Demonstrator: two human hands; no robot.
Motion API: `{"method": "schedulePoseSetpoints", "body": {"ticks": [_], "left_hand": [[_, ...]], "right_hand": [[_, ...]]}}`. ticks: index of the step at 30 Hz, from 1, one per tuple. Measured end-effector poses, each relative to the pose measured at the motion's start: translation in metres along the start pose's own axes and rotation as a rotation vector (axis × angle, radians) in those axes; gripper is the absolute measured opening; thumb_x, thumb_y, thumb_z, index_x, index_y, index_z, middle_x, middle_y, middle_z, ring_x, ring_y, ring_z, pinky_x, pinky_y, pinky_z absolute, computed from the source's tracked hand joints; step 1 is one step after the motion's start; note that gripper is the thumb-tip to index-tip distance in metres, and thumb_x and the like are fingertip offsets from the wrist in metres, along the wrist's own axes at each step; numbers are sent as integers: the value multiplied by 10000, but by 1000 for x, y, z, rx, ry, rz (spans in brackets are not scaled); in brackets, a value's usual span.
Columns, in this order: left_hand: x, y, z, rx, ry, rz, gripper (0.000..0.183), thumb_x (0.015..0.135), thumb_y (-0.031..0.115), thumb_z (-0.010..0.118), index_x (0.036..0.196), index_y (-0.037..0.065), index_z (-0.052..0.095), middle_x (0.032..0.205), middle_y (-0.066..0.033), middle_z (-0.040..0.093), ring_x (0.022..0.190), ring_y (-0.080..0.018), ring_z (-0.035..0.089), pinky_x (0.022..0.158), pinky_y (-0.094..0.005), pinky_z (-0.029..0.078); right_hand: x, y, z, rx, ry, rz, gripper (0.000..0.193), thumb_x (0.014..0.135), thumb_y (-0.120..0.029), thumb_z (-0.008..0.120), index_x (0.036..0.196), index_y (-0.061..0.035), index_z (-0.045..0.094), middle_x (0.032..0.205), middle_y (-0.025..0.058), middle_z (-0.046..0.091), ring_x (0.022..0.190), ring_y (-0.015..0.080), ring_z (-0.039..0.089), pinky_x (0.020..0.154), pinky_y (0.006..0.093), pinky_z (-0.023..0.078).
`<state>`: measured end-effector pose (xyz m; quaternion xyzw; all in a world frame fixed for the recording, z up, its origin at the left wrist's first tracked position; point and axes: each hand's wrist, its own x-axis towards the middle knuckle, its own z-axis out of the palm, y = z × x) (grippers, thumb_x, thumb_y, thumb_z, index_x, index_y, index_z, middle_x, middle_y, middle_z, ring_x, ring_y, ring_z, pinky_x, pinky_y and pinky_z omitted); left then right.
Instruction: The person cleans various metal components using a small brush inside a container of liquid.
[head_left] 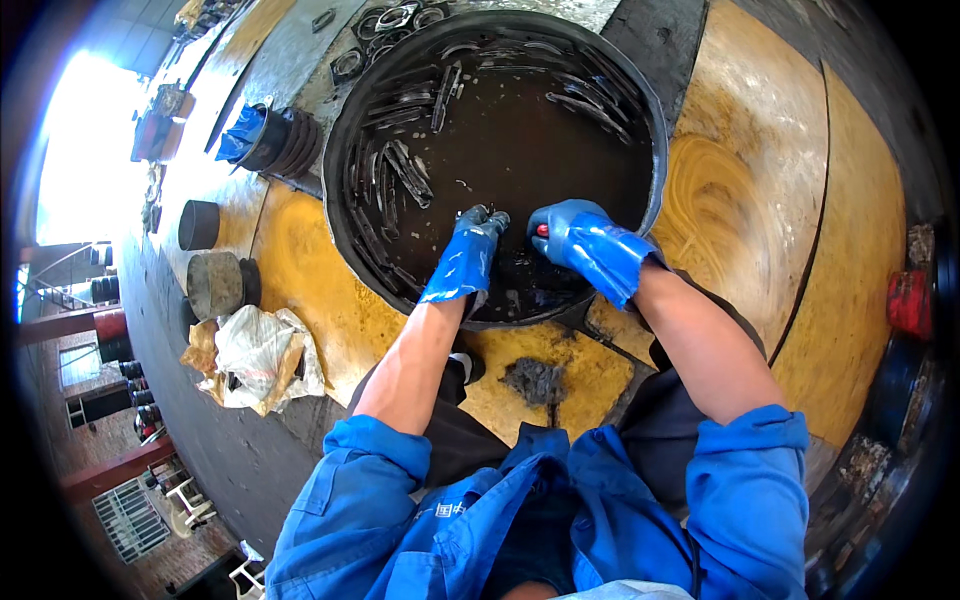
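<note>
Both my hands wear blue rubber gloves and are over the near half of a large round dark basin (657, 150) of murky brown-black liquid (500, 140). My left hand (474, 240) has wet, darkened fingers, bent together at the liquid; what they hold, if anything, is hidden. Just to its right, my right hand (585, 235) is closed round a small red-ended thing (542, 230), whose other end I cannot see. Long dark strip-like pieces (406, 175) lie partly sunk along the basin's left side. More of these strips (592, 108) rest at its far right.
Yellow-brown boards (750, 190) surround the basin. A dark wad of fibre (533, 381) lies between my legs. Left of the basin are a crumpled white plastic bag (265, 355), metal cylinders (215, 285) and a dark ribbed container (285, 142). Dark rings (385, 30) lie beyond its rim.
</note>
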<state>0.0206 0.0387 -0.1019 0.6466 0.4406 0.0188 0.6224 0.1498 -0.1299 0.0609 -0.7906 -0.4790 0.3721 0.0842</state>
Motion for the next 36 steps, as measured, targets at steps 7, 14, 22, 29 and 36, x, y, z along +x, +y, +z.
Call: {"method": "schedulePoseSetpoints", "body": {"ticks": [7, 14, 22, 29, 36], "left_hand": [[-32, 58, -15, 73, -54, 123, 375, 1003, 220, 675, 1268, -44, 660, 1085, -80, 728, 969, -171, 639, 916, -322, 507], [-47, 64, -24, 125, -72, 209, 372, 1050, 260, 590, 1265, -33, 672, 1181, -101, 714, 1069, -200, 626, 980, -326, 481], [-97, 119, -31, -1962, 98, -589, 458, 1109, 344, 452, 1357, 13, 648, 1286, -80, 694, 1193, -250, 610, 1079, -367, 438], [-99, 111, -32, -2931, 253, -930, 441, 1066, 239, 469, 1395, -16, 616, 1319, -106, 686, 1238, -308, 596, 1203, -515, 317], [-70, 68, -56, -2496, -478, -865, 532, 1074, 373, 463, 1410, -15, 601, 1345, -148, 672, 1195, -279, 602, 1139, -429, 383]], "right_hand": [[-10, 10, 20, -475, 228, -424, 284, 817, -147, 705, 1099, -184, 697, 1084, 72, 669, 1034, 283, 706, 803, 475, 562], [2, 15, 21, -210, 174, -231, 306, 837, -148, 705, 1142, -177, 712, 1110, 108, 708, 1057, 295, 704, 858, 464, 566], [-7, 29, -3, 491, 134, -92, 251, 889, -267, 707, 1085, -126, 776, 993, 122, 771, 912, 254, 733, 849, 391, 565], [7, 25, -7, 835, 503, 3, 247, 942, -277, 735, 1123, -112, 770, 1047, 86, 781, 959, 205, 734, 911, 355, 567], [-12, -10, 20, 739, 458, -200, 186, 964, -167, 718, 1136, -114, 767, 994, 60, 779, 877, 135, 717, 829, 308, 589]]}}
